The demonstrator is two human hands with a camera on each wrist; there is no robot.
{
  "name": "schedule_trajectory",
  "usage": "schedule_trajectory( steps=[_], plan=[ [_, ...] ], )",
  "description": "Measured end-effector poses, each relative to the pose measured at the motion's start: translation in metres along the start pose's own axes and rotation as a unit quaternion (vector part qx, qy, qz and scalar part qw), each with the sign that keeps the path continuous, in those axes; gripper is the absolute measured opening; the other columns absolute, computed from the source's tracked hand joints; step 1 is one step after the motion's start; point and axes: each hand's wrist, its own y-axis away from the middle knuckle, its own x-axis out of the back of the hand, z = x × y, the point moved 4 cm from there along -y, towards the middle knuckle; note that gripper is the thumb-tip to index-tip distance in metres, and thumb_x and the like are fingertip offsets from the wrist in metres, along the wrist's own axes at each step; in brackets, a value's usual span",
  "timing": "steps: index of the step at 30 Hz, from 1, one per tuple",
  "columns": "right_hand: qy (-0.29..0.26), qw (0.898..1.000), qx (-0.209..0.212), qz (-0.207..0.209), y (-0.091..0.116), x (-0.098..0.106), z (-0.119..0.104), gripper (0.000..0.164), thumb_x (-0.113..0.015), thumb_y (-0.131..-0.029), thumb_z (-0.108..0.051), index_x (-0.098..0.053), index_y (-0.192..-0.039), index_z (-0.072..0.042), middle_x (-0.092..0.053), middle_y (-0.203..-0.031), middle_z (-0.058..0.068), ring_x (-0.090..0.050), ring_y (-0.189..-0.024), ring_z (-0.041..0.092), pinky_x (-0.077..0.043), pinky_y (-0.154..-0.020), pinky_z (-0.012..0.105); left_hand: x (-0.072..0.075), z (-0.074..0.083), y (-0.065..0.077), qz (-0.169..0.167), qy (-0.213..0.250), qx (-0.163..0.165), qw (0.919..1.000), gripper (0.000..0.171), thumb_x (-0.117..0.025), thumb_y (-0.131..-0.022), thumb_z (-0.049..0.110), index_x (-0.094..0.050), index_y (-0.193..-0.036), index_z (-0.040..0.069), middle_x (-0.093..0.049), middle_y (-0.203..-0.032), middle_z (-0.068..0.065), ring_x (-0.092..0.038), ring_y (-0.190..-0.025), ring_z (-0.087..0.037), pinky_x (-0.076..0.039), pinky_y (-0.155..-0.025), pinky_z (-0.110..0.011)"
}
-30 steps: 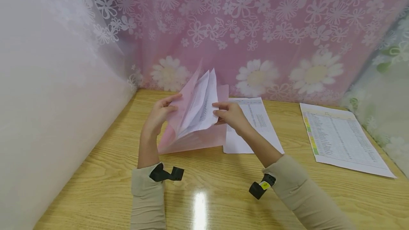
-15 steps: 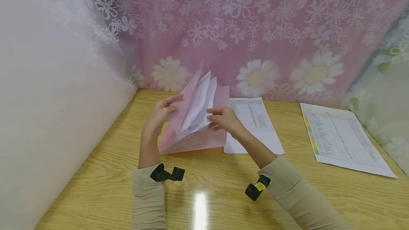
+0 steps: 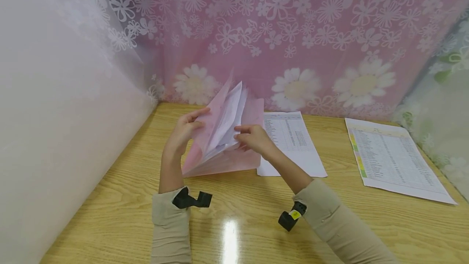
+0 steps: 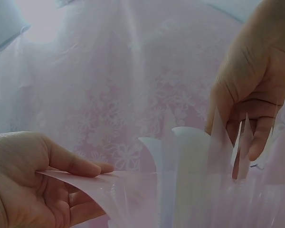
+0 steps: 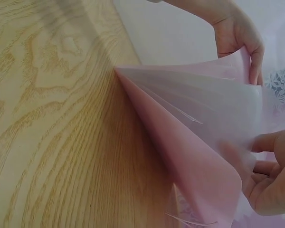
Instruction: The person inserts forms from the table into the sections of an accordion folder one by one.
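A pink folder (image 3: 245,161) with clear plastic sleeves stands fanned on the table, printed white paper (image 3: 228,113) inside some of them. My left hand (image 3: 178,135) pinches the front cover (image 5: 228,61) by its edge, thumb on one side and fingers on the other. On the other side my right hand (image 3: 256,138) reaches in among the sleeves. Its thumb and fingers hold a translucent sleeve (image 5: 232,109) between them; some fingertips show only dimly through the plastic. In the left wrist view, several sleeve edges (image 4: 192,152) stand up between the two hands.
A printed sheet (image 3: 304,160) lies right of the folder, partly under it. Farther right lies another printed sheet (image 3: 399,162) with coloured marks on its left edge. A flowered pink curtain (image 3: 249,23) closes off the back of the wooden table (image 3: 256,223).
My right hand has moved left and slightly down, deeper into the folder, and the rear papers have dropped lower. The left hand and the front cover have stayed nearly still.
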Motion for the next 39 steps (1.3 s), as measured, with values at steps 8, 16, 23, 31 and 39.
schedule_trajectory(
  steps=[8, 16, 23, 31, 39],
  plan=[
    [-0.023, 0.999, 0.003, -0.035, 0.007, 0.008, -0.005, 0.037, -0.052, -0.093, -0.011, -0.051, -0.126, 0.005, -0.055, -0.121, 0.02, -0.065, -0.08, 0.027, -0.052, -0.066, 0.034, 0.001, -0.001, 0.0, 0.001, 0.009, 0.007, 0.9999, 0.044, -0.043, -0.092, -0.002, -0.044, -0.136, 0.001, -0.034, -0.142, -0.008, -0.038, -0.111, -0.019, -0.037, -0.083, -0.027],
    [-0.053, 0.998, 0.026, -0.016, 0.016, 0.033, -0.009, 0.029, -0.052, -0.094, -0.011, -0.058, -0.119, 0.003, -0.061, -0.112, 0.016, -0.065, -0.081, 0.025, -0.052, -0.068, 0.035, 0.003, 0.0, 0.001, 0.01, 0.009, 0.012, 0.9998, 0.044, -0.044, -0.092, -0.001, -0.045, -0.136, 0.003, -0.035, -0.142, -0.007, -0.04, -0.111, -0.018, -0.038, -0.081, -0.026],
    [-0.049, 0.998, 0.05, 0.005, 0.028, 0.065, -0.002, 0.033, -0.053, -0.094, -0.014, -0.056, -0.12, 0.007, -0.058, -0.114, 0.023, -0.065, -0.081, 0.025, -0.051, -0.069, 0.037, 0.005, -0.001, 0.002, 0.015, 0.011, 0.005, 0.9998, 0.044, -0.044, -0.092, -0.001, -0.045, -0.135, 0.001, -0.037, -0.14, -0.008, -0.041, -0.11, -0.019, -0.04, -0.081, -0.024],
    [-0.009, 0.999, 0.03, 0.044, 0.04, 0.1, 0.033, 0.034, -0.051, -0.095, -0.016, -0.055, -0.121, 0.005, -0.06, -0.112, 0.02, -0.064, -0.085, 0.026, -0.05, -0.073, 0.036, 0.006, -0.002, 0.004, 0.006, 0.021, 0.001, 0.9998, 0.044, -0.043, -0.092, -0.001, -0.043, -0.136, 0.0, -0.036, -0.141, -0.008, -0.043, -0.108, -0.019, -0.041, -0.079, -0.022],
    [0.031, 0.994, 0.019, 0.107, 0.054, 0.127, 0.074, 0.035, -0.05, -0.095, -0.013, -0.053, -0.12, 0.012, -0.057, -0.112, 0.028, -0.064, -0.086, 0.029, -0.051, -0.071, 0.031, 0.007, -0.002, 0.003, 0.012, 0.027, 0.001, 0.9996, 0.045, -0.043, -0.092, -0.002, -0.043, -0.136, 0.0, -0.036, -0.14, -0.009, -0.043, -0.107, -0.018, -0.042, -0.077, -0.022]
  ],
)
